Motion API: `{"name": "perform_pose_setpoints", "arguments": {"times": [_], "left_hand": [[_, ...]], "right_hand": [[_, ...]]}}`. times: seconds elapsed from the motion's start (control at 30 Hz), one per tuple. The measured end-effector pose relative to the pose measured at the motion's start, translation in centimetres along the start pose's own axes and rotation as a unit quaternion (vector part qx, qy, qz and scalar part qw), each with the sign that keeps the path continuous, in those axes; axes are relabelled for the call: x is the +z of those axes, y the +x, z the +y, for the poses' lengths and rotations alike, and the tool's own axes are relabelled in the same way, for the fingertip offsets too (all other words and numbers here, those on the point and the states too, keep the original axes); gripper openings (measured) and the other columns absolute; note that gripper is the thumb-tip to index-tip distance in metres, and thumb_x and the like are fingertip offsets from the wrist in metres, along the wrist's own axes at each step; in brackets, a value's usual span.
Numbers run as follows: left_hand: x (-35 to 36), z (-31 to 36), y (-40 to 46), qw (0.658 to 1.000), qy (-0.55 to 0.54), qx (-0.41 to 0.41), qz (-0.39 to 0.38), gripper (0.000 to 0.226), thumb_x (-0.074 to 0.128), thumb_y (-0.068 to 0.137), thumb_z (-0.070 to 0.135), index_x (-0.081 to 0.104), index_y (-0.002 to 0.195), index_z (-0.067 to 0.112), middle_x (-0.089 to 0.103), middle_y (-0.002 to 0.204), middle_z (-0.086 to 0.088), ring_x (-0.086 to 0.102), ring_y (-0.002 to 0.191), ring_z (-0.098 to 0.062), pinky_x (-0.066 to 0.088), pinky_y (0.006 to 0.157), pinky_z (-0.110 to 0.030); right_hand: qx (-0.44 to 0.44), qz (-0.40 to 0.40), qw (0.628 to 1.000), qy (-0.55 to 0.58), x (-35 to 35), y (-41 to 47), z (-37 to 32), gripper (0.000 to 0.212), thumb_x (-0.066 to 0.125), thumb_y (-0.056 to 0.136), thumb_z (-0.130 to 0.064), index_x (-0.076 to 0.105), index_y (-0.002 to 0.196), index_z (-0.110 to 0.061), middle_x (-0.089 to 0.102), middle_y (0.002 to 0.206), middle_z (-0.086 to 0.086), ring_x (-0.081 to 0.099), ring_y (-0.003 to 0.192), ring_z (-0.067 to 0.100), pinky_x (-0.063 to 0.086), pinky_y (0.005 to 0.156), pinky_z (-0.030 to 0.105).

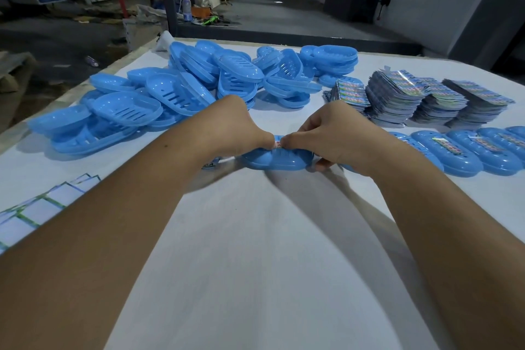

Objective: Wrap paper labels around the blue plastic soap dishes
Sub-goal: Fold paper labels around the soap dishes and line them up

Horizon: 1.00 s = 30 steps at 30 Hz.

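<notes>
1. Blue oval plastic soap dish (pixel 277 160) lies on the white bench (pixel 255 236), centre.
2. Left hand (pixel 241 133) and right hand (pixel 332 136) both curl onto it, fingertips pinching a printed paper label (pixel 278 142) on top.
3. Unwrapped blue dishes (pixel 176 88) heaped behind; label stacks (pixel 420 99) far right.

Dim background, soft shadows, wide-angle edge distortion

A blue oval soap dish (pixel 277 160) lies flat on the table, held from both ends. A paper label (pixel 277 144) crosses its top middle, pinched between the fingertips.
</notes>
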<state>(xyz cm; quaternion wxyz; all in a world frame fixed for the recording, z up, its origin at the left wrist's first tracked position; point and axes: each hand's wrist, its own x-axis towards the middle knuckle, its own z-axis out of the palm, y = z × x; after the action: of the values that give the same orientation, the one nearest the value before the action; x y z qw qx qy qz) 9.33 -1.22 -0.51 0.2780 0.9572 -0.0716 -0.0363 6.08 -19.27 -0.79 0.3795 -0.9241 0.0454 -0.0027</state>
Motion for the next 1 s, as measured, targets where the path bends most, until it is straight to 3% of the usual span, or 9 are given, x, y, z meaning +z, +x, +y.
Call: {"name": "perform_pose_setpoints", "arguments": {"times": [0.1, 0.37, 0.53, 0.63, 0.77, 1.0], "left_hand": [[0.1, 0.0, 0.0, 1.0, 0.004, 0.005, 0.003, 0.046, 0.079, 0.063, 0.056, 0.076, 0.09, 0.019, 0.074, 0.085, -0.003, 0.068, 0.082, -0.02, 0.057, 0.071, -0.037], [0.3, 0.0, 0.0, 1.0, 0.022, 0.007, 0.016, 0.042, 0.075, 0.066, 0.056, 0.074, 0.088, 0.02, 0.073, 0.082, -0.002, 0.067, 0.077, -0.021, 0.057, 0.071, -0.038], [0.8, 0.4, 0.0, 0.995, 0.077, 0.015, 0.054, 0.042, 0.068, 0.07, 0.059, 0.065, 0.077, 0.018, 0.059, 0.066, -0.001, 0.057, 0.065, -0.025, 0.048, 0.062, -0.032], [0.9, 0.6, -0.2, 0.991, 0.108, 0.017, 0.073, 0.04, 0.064, 0.073, 0.06, 0.065, 0.081, 0.021, 0.06, 0.067, -0.001, 0.055, 0.06, -0.023, 0.048, 0.062, -0.032], [1.2, 0.8, -0.4, 0.986, 0.138, 0.027, 0.093, 0.038, 0.061, 0.075, 0.06, 0.067, 0.087, 0.025, 0.067, 0.081, 0.002, 0.063, 0.081, -0.023, 0.053, 0.072, -0.037], [1.4, 0.7, -0.4, 0.972, 0.178, 0.051, 0.146, 0.035, 0.062, 0.076, 0.062, 0.067, 0.089, 0.029, 0.067, 0.09, 0.005, 0.062, 0.087, -0.024, 0.04, 0.065, -0.033]], "right_hand": [[0.003, 0.002, 1.0, 0.004, 0.0, 0.1, 0.1, 0.031, 0.087, 0.07, -0.04, 0.074, 0.06, -0.014, 0.073, 0.061, 0.006, 0.068, 0.044, 0.017, 0.052, 0.048, 0.024], [0.004, -0.001, 1.0, -0.01, 0.0, -0.2, 0.0, 0.031, 0.086, 0.073, -0.04, 0.073, 0.061, -0.014, 0.072, 0.059, 0.002, 0.071, 0.048, 0.018, 0.053, 0.053, 0.025], [-0.004, 0.036, 0.998, -0.042, 0.4, -0.3, -0.1, 0.033, 0.08, 0.077, -0.04, 0.069, 0.061, -0.014, 0.064, 0.047, -0.003, 0.068, 0.043, 0.017, 0.037, 0.036, 0.013], [-0.025, 0.068, 0.99, -0.119, 0.8, -0.3, -0.4, 0.038, 0.075, 0.079, -0.045, 0.071, 0.065, -0.01, 0.066, 0.049, 0.004, 0.065, 0.049, 0.018, 0.047, 0.048, 0.025], [-0.041, 0.096, 0.981, -0.166, 0.9, -0.2, -0.6, 0.039, 0.071, 0.079, -0.047, 0.073, 0.066, -0.009, 0.067, 0.051, 0.005, 0.068, 0.062, 0.021, 0.058, 0.067, 0.034], [-0.044, 0.078, 0.978, -0.191, 0.5, -0.3, -0.1, 0.042, 0.069, 0.083, -0.053, 0.067, 0.062, -0.016, 0.066, 0.046, -0.001, 0.062, 0.045, 0.003, 0.048, 0.052, 0.021]]}}
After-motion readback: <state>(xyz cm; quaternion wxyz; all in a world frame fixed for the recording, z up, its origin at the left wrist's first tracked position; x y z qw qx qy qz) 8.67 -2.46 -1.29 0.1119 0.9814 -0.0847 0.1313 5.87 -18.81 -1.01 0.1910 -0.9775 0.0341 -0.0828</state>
